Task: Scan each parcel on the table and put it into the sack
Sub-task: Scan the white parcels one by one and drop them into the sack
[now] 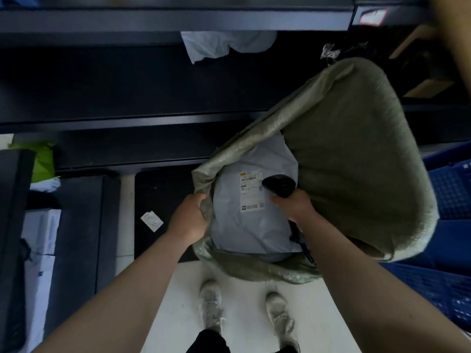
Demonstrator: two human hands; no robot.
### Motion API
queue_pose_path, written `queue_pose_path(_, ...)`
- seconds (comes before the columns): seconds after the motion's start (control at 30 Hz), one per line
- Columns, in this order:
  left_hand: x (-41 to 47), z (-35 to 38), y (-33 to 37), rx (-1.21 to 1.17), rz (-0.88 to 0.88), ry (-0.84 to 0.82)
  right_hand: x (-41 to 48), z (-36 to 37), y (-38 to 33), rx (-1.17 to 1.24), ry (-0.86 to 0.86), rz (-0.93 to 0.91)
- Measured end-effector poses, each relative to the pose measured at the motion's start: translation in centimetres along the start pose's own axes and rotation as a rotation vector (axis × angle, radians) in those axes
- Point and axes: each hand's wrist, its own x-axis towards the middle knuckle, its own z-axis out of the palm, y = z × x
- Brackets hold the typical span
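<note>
**1 parcel lying in the sack's open mouth**

And the left hand grips the green sack's rim, fingers curled round the bunched weave. Now the right hand clasps a black scanner, its head at the right edge of the parcel's white label. That grey parcel lies label-up inside the opening. The sack's bulk swells rightward beside a blue crate. 1 more pale bag sits on the dark shelf above.

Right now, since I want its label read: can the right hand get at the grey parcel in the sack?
Probably yes. The left hand grips the sack rim, holding the mouth open; the parcel lies label up, and the right hand with the scanner hangs over it.
</note>
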Motion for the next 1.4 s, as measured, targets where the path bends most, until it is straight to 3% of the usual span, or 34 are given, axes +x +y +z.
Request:
queue_pose_path(0.13,-2.4,-1.6,2.2,0.163,0.055,-0.030,-5.2,-2.3,0.0,-0.049,0.067,-0.094)
queue_pose_path(0.23,-5.5,-3.1,5.5,0.332,0.174,0.004,-11.2,-5.2,0.5,0.055,0.113,-0.114)
queue_pose_path(0.47,-16.3,-4.4,16.7,0.663,0.617,0.142,-25.7,-15.3,3.9,0.047,0.195,-0.168)
queue_pose_path(0.63,-25.8,-0.5,25.4,0.745,0.851,0.203,-34.1,-23.0,10.0,0.057,0.323,-0.208)
queue_pose_path(0.83,-35.5,7.6,34.1,0.761,1.048,0.251,-41.6,-32.3,20.1,0.114,0.338,-0.192)
queue_pose_path(1.1,-43.0,17.3,44.9,0.814,1.149,0.255,-45.7,-47.0,28.9,0.145,0.543,-0.164)
queue_pose_path(1.4,-40.9,25.0,59.4,0.776,1.214,0.328,-40.9,-63.4,32.8,0.189,0.722,-0.161)
